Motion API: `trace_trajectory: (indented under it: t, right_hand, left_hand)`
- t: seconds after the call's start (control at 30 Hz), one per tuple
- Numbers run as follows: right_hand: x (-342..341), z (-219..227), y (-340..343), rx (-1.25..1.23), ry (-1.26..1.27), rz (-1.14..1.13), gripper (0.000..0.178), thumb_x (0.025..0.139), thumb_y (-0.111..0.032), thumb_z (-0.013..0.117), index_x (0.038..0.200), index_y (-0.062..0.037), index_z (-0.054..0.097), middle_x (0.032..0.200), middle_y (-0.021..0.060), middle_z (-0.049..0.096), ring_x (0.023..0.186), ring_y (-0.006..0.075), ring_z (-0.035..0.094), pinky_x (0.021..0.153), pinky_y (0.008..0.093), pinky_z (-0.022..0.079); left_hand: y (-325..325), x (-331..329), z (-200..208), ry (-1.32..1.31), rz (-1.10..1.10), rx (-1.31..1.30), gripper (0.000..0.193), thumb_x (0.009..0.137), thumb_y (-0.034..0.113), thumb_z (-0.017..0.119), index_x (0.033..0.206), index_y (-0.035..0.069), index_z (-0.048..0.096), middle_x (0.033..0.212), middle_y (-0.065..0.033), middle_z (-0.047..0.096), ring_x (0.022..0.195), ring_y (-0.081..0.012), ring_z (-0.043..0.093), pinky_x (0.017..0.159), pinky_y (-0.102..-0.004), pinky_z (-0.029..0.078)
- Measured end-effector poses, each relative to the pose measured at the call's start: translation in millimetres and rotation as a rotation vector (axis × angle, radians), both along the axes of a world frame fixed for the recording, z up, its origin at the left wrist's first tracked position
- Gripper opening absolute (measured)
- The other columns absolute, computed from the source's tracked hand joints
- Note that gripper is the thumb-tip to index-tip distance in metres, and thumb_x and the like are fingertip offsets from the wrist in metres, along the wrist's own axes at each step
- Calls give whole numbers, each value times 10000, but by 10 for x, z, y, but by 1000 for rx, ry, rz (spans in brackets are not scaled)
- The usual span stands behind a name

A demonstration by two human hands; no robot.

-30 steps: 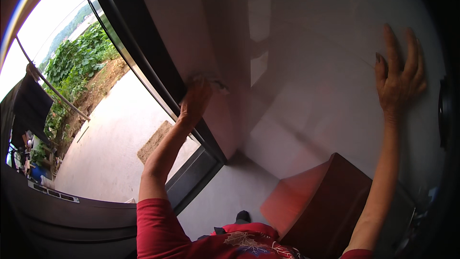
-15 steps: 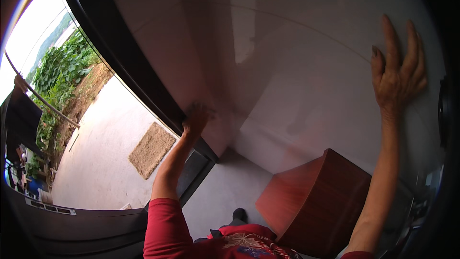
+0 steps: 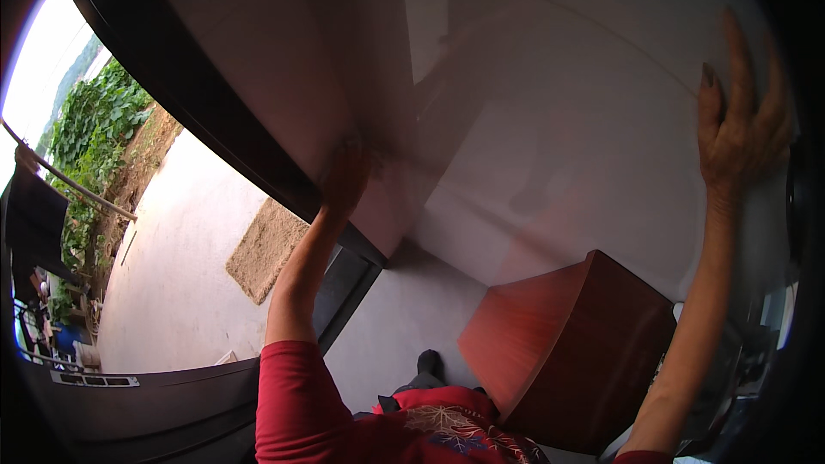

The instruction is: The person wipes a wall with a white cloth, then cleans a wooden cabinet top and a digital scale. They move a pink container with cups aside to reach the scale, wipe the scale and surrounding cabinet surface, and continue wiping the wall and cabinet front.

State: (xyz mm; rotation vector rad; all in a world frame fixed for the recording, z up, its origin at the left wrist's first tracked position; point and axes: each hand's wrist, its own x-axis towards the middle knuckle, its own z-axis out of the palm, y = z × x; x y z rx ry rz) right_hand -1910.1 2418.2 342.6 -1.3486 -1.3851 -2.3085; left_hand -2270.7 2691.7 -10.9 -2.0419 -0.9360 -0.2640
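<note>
My right hand point(image 3: 743, 133) lies against the upper right of the smooth, pale wall point(image 3: 533, 146), fingers spread and holding nothing. Farther left, my left hand point(image 3: 348, 179) is raised to the same wall, close beside the dark door frame point(image 3: 232, 112). Shadow and blur smear its fingers, so I cannot make out their shape or whether anything is under them. A faint reflection shows on the glossy wall surface.
A red-brown wooden cabinet point(image 3: 593, 344) stands below, between my arms. Through the open doorway at left, a brown doormat point(image 3: 266, 249) lies on pale concrete, with green plants point(image 3: 99, 116) beyond. My dark-clad foot point(image 3: 430, 363) is on the grey floor.
My left hand has shifted up along the wall beside the frame. The right hand appears farther right and higher, still spread. The view has turned slightly.
</note>
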Motion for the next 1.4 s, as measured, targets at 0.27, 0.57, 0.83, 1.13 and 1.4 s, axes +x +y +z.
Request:
trace_trajectory:
  t: [0.27, 0.57, 0.83, 1.13, 1.4]
  right_hand:
    - [-259, -80, 72, 77, 35, -157, 355, 911, -364, 534, 1240, -242, 584, 1113, 55, 599, 988, 207, 574, 776, 333, 492]
    - [-171, -141, -41, 79, 62, -206, 517, 822, -239, 559, 1334, -201, 494, 1415, 143, 384, 1264, 316, 377, 993, 460, 286]
    - [-220, -80, -70, 79, 22, -194, 497, 833, -251, 536, 1325, -188, 508, 1404, 147, 399, 1245, 321, 392, 996, 454, 285]
    - [-322, -116, -50, 75, 60, -191, 493, 836, -266, 537, 1322, -190, 510, 1403, 139, 399, 1245, 314, 393, 984, 452, 293]
    - [-315, -142, 78, 132, 105, -115, 473, 840, -325, 547, 1303, -234, 525, 1397, 125, 402, 1239, 304, 397, 963, 451, 308]
  left_hand:
    - [-537, -1033, -1432, 278, -24, -683, 236, 790, 247, 571, 998, 187, 666, 1018, -54, 596, 1083, -254, 511, 1005, -359, 339]
    - [-907, -197, -814, -2140, -318, -1489, 486, 837, 109, 464, 1304, 22, 363, 1070, -122, 576, 898, -221, 622, 705, -307, 542]
    - [-345, 1152, -862, -2286, -215, -1232, 609, 768, -25, 455, 1317, -4, 192, 1243, -210, 337, 1053, -322, 469, 875, -418, 459]
    - [-2239, 2231, -868, -1968, 35, -1595, 680, 722, 19, 558, 1259, -65, 148, 1282, -261, 143, 1103, -349, 338, 938, -397, 412]
    - [-2820, 2168, -40, -1139, -562, -2468, 403, 853, 99, 497, 1243, 63, 402, 1052, -113, 506, 951, -198, 500, 808, -343, 446]
